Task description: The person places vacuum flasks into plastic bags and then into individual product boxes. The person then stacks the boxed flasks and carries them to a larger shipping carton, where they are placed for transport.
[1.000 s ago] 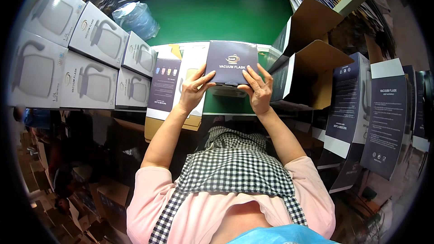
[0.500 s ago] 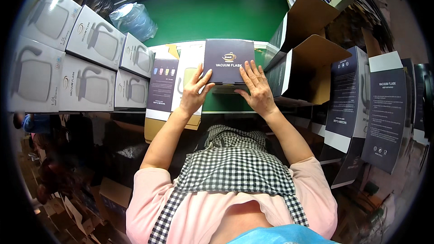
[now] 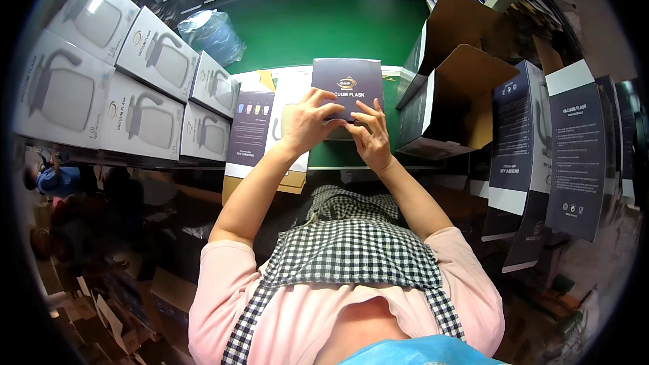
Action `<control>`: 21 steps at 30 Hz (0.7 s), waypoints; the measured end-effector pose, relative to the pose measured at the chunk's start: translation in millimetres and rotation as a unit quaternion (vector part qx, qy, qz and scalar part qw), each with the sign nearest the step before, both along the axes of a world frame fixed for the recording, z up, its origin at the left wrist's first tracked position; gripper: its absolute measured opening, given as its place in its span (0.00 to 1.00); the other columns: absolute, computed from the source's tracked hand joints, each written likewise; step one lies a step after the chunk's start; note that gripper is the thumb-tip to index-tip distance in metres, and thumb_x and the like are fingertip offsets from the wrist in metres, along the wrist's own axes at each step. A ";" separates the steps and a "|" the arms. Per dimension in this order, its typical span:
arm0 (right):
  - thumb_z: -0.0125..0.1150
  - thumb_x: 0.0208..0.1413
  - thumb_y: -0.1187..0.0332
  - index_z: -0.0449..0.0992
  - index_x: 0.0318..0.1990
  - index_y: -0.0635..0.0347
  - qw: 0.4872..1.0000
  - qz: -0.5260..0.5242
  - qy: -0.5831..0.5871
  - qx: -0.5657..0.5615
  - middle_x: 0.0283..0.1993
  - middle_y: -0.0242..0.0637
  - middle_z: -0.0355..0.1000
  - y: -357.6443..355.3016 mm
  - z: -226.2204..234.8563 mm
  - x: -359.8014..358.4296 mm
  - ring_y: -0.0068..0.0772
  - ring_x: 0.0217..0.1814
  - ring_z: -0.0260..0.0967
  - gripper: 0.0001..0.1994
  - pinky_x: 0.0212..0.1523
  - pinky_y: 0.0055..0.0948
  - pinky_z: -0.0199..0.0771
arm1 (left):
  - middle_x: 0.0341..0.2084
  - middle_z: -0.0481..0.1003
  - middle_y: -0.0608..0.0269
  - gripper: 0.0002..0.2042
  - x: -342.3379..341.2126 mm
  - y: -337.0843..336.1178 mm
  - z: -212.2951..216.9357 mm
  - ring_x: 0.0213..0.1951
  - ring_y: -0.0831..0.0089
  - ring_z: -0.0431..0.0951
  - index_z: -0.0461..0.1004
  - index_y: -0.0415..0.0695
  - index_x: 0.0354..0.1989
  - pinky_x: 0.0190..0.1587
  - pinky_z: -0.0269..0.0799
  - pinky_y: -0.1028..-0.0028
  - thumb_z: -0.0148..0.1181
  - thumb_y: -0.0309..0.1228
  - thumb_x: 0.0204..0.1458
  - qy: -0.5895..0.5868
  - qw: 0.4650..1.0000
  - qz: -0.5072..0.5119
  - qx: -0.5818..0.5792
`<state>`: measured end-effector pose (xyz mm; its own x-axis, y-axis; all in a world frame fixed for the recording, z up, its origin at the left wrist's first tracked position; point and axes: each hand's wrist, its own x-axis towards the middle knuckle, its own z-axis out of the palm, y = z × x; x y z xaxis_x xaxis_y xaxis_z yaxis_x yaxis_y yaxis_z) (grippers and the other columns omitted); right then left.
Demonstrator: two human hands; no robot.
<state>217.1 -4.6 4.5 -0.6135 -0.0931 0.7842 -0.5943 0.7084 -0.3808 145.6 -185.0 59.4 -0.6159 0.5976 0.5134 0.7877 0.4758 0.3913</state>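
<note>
From eleven to one o'clock stretches a green table (image 3: 324, 34); white boxes (image 3: 161, 61) stand stacked at ten. Nearer, at twelve, sits a dark-topped box (image 3: 365, 78), apparently being closed; the next move would call for even pressure. My left hand (image 3: 309, 123) and right hand (image 3: 372, 140), fingers half-curled, touch its near edge; whether pinching, I cannot tell.
</note>
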 end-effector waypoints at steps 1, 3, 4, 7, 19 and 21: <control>0.67 0.47 0.76 0.77 0.31 0.57 1.000 0.007 0.009 0.002 0.47 0.35 0.72 -2.4 -2.1 -0.9 0.43 0.62 0.68 0.05 0.70 0.58 0.56 | 0.38 0.77 0.64 0.12 -2.3 4.6 0.2 0.47 0.63 0.74 0.80 0.48 0.35 0.46 0.72 0.66 0.73 0.32 0.40 -0.022 0.999 -0.027 -0.009; 0.68 0.46 0.76 0.77 0.31 0.57 1.000 0.018 0.020 0.010 0.47 0.35 0.72 -1.1 -9.6 -0.6 0.42 0.61 0.69 0.06 0.69 0.57 0.58 | 0.37 0.76 0.64 0.09 -5.8 8.3 -4.0 0.44 0.63 0.75 0.79 0.46 0.31 0.44 0.74 0.65 0.72 0.28 0.40 -0.002 0.998 -0.058 -0.017; 0.67 0.47 0.75 0.78 0.34 0.57 0.999 0.030 0.028 0.029 0.47 0.35 0.72 2.2 -12.4 0.3 0.41 0.60 0.69 0.06 0.68 0.56 0.60 | 0.38 0.76 0.65 0.08 -8.6 3.7 -12.1 0.44 0.63 0.75 0.79 0.46 0.31 0.44 0.74 0.65 0.71 0.27 0.41 -0.019 0.996 -0.082 -0.023; 0.66 0.49 0.74 0.79 0.41 0.57 0.998 0.009 0.029 0.063 0.51 0.37 0.72 6.7 -8.6 -0.8 0.43 0.61 0.68 0.10 0.67 0.53 0.62 | 0.46 0.74 0.56 0.06 -9.8 4.4 -20.7 0.48 0.57 0.74 0.79 0.43 0.33 0.47 0.73 0.63 0.67 0.26 0.47 -0.157 0.986 -0.021 0.059; 0.67 0.49 0.73 0.79 0.44 0.63 0.993 -0.015 0.025 0.118 0.51 0.39 0.76 3.5 -5.3 -2.8 0.38 0.57 0.73 0.13 0.61 0.44 0.66 | 0.51 0.74 0.40 0.41 -25.6 12.0 -59.2 0.51 0.56 0.78 0.48 0.35 0.70 0.53 0.72 0.67 0.63 0.45 0.57 -0.267 0.933 0.156 0.183; 0.68 0.48 0.73 0.79 0.42 0.62 0.997 -0.008 0.046 0.068 0.51 0.38 0.76 1.6 -9.8 -8.1 0.38 0.55 0.74 0.12 0.57 0.40 0.68 | 0.49 0.76 0.43 0.38 -24.4 12.2 -50.1 0.49 0.59 0.79 0.54 0.37 0.68 0.51 0.74 0.67 0.64 0.45 0.56 -0.331 0.908 0.147 0.211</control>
